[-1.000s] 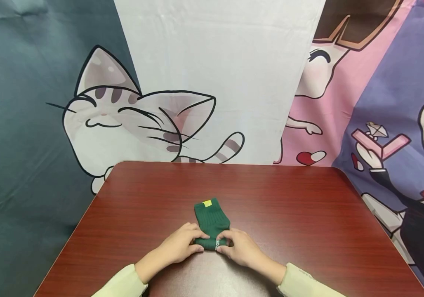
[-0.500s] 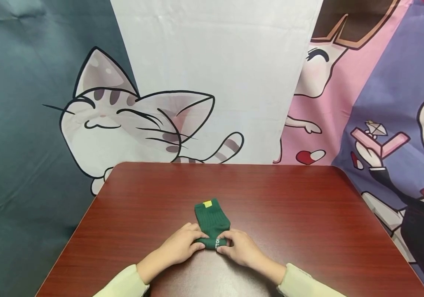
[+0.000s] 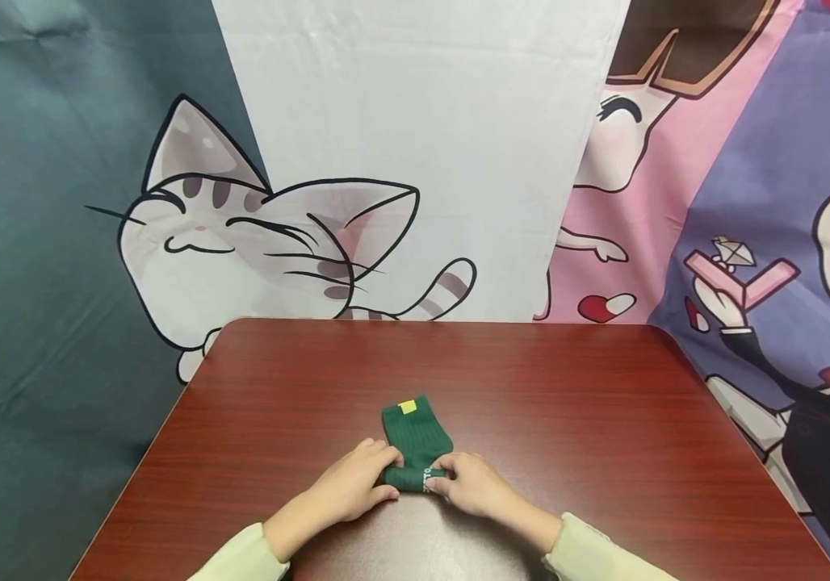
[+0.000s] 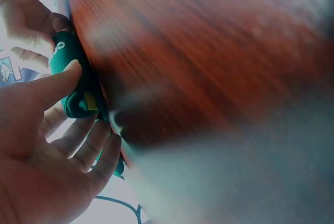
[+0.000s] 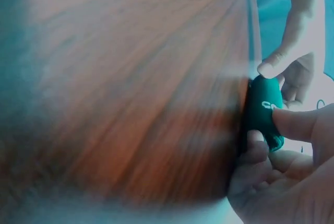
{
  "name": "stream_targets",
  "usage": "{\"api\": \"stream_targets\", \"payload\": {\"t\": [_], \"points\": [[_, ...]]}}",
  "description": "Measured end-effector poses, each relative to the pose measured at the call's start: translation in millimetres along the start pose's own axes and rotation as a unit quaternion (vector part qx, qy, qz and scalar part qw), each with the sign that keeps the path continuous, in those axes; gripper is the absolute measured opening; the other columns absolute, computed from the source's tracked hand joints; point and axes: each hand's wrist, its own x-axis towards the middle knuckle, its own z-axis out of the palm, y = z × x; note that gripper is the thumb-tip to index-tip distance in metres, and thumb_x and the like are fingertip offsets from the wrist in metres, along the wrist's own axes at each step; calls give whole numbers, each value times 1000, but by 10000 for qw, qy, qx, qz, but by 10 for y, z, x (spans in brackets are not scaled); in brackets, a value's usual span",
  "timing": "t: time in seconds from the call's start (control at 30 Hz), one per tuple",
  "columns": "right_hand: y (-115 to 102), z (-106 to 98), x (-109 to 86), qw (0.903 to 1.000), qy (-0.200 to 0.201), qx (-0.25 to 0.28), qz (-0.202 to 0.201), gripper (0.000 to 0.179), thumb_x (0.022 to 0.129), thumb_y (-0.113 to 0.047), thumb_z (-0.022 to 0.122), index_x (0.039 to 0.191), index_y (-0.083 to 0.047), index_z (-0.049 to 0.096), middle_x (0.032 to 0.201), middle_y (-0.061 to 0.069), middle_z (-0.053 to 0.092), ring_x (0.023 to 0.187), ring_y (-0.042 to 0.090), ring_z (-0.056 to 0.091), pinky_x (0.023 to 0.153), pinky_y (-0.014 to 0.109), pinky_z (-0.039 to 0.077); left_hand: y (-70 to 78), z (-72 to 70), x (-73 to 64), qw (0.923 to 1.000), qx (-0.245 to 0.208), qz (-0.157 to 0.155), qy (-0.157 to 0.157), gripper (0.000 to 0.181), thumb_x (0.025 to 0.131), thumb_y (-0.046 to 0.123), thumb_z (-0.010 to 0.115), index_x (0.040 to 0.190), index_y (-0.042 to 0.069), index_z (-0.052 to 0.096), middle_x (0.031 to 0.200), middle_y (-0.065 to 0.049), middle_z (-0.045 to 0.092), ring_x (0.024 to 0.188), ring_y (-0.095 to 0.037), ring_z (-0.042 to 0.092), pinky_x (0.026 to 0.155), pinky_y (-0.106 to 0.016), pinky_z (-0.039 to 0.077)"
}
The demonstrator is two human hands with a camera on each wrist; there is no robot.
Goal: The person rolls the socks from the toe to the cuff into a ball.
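Observation:
A dark green sock point(image 3: 418, 436) with a ribbed cuff and a small yellow label lies on the table, its near end rolled into a tight cylinder with white lettering. My left hand point(image 3: 353, 482) holds the roll's left end. In the left wrist view its thumb point(image 4: 70, 75) presses on the roll point(image 4: 65, 51), the fingers are beyond it, and a yellow patch shows at the roll's end. My right hand point(image 3: 471, 482) pinches the right end beside the lettering. The right wrist view shows its thumb point(image 5: 292, 124) against the roll point(image 5: 266, 98); some fingertips are partly hidden.
The reddish-brown wooden table point(image 3: 568, 403) has rounded far corners. Behind it hangs a printed cloth backdrop point(image 3: 459, 121) with a cartoon cat and figures. Pale sleeves point(image 3: 244, 553) cover both forearms.
The sock has slid slightly toward me with its rolled end. The left fingertips have drawn back a little to the left, and the right hand stays at its end of the roll.

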Motion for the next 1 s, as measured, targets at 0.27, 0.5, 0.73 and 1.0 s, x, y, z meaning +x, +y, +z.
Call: {"api": "stream_targets", "payload": {"t": [0.27,0.5,0.73,1.0], "points": [[19,-27,11,9978,-302,546,202,21,96,-31,68,103,-11,72,77,-4,65,70,11,59,67,34,48,21,5,18,9997,169,85,140,17,94,27,72,106,15,70,105,7,60,98,-8,52,85,-31,51],[48,-44,-19,9990,-41,383,-216,24,91,-25,76,109,-21,61,67,-10,57,54,4,51,54,24,41,7,-15,59,9997,151,49,173,17,96,25,70,106,12,74,104,5,66,95,-10,53,84,-32,51],[65,-36,-7,9977,245,-70,-624,35,81,-17,85,106,-24,62,65,-13,54,56,-1,46,53,22,40,-4,-29,84,9999,44,-26,87,21,98,23,67,111,9,76,107,3,68,98,-12,55,87,-33,52],[136,-3,24,9983,261,67,-524,24,84,-19,83,102,-21,67,64,-13,55,55,-2,47,53,21,41,4,-7,54,9995,174,-9,281,23,96,28,69,119,23,69,108,7,70,91,-9,53,81,-32,52]]}}
